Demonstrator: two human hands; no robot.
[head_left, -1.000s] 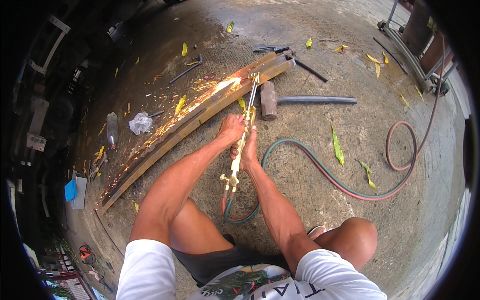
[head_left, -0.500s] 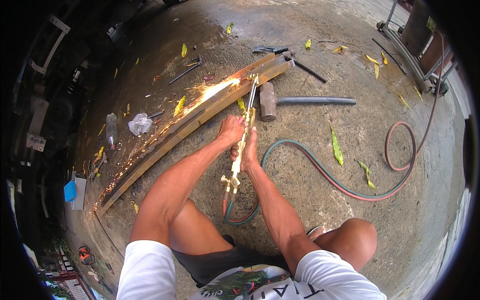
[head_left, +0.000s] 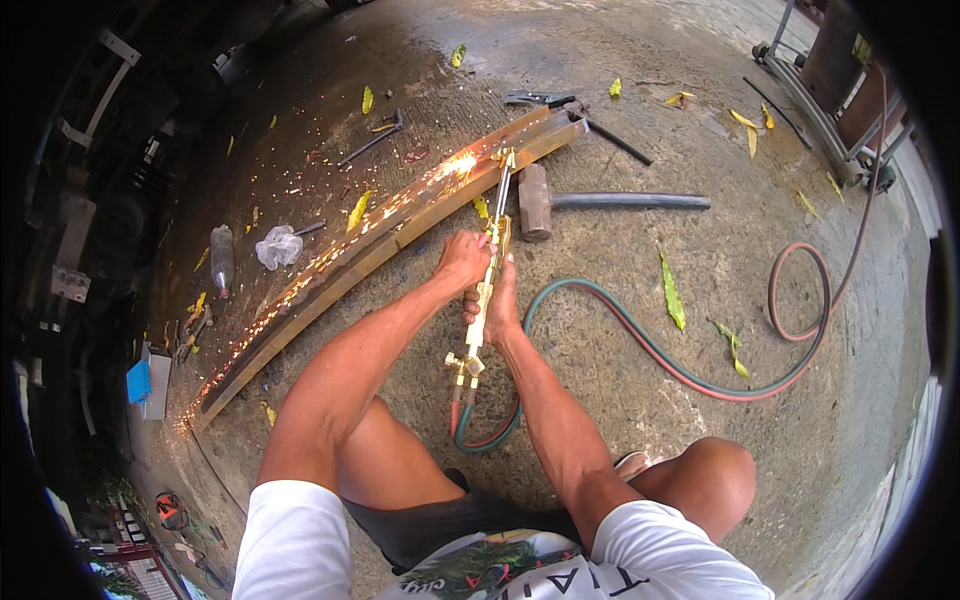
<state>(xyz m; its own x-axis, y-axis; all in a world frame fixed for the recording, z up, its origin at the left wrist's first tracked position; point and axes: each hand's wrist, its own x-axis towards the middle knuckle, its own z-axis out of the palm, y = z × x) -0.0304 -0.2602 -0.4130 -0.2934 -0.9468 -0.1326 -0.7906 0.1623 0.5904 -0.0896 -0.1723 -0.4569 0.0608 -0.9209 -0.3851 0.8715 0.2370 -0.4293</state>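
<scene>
A brass cutting torch is held in both my hands. My left hand is closed round its upper body, and my right hand wraps the handle a little lower. The torch head meets the far part of a long steel channel beam lying diagonally on the ground. A bright glow and orange sparks show just left of the torch head, and more sparks run down the channel to its near left end. Red and green twin hoses leave the torch's rear and curve off to the right.
A sledgehammer lies right of the torch tip. Near the beam's far end are a clamp-like tool and a dark rod. Left of the beam lie a plastic bottle and a crumpled bag. A wheeled cart stands at far right.
The bright spark jet beside the torch head has shrunk to a smaller glow, while sparks spread more along the channel. My hands and the torch have barely moved.
</scene>
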